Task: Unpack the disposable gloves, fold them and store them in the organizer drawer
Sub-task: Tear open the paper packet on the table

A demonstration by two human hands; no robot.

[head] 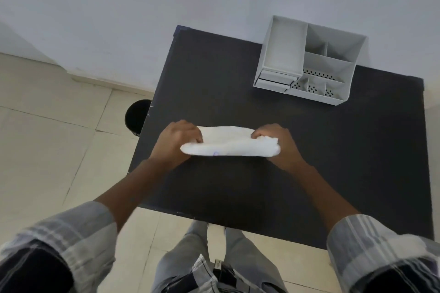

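Both hands hold a white glove bundle (228, 141) above the middle of the dark bench (309, 162). The left hand (177, 140) and the right hand (277, 143) each have fingers curled, pinching one end. A grey organizer (309, 59) stands at the bench's far right corner.

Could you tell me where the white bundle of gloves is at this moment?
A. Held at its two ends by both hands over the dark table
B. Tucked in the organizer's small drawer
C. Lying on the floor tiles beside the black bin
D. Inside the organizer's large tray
A: the left hand and the right hand each grip one end of the white bundle over the dark table, well short of the grey organizer at the far corner.
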